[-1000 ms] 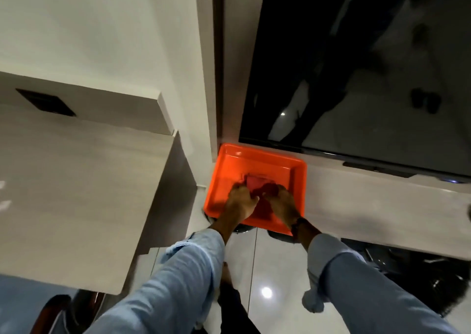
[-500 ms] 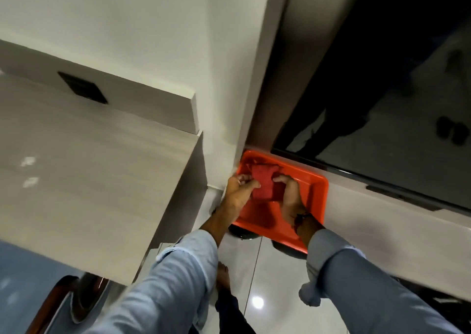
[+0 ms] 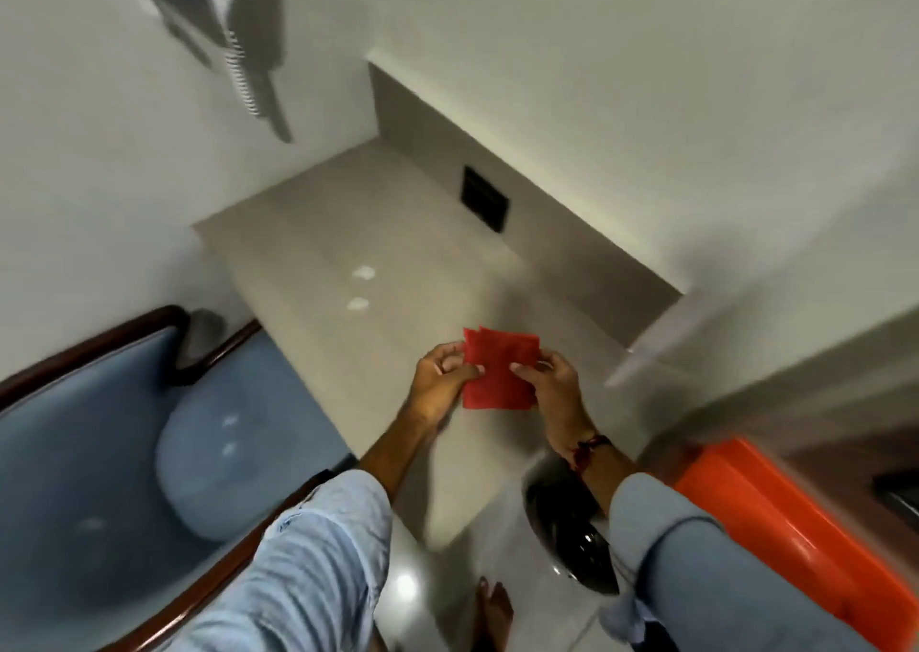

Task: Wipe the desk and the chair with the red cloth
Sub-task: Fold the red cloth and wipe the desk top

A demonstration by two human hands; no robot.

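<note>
Both hands raised over the near part of the desk [image 3: 348, 213], holding the red cloth [image 3: 499, 370] between them. Cloth is folded, roughly square, held up off the surface, its flat face toward the camera.

Left hand [image 3: 440, 383]: pinched shut on the cloth's left edge, thumb on the facing side, fingers curled behind. Right hand [image 3: 549, 383]: pinched shut on the right edge in the same way. A dark red wristband [image 3: 589, 445] sits on the right wrist. Both forearms in rolled light-blue sleeves [image 3: 318, 552].

Desk: pale wood-grain top, running from near centre to a raised back panel at the far side. A black rectangular plate [image 3: 485, 199] is set in that panel. Two small white spots [image 3: 360, 286] show on the top, left of and beyond the cloth; whether marks or reflections, cannot tell.

Chair [image 3: 94, 452]: near left, blue upholstery with a dark wood frame, tucked beside the desk's left edge. A blue cushion [image 3: 209, 462] lies on its seat.

Orange tray [image 3: 790, 527]: near right, well apart from the cloth. A dark round object [image 3: 577, 537] sits on the glossy floor between tray and desk; blurred, not identifiable. A bare foot [image 3: 495, 611] shows at the bottom edge.
</note>
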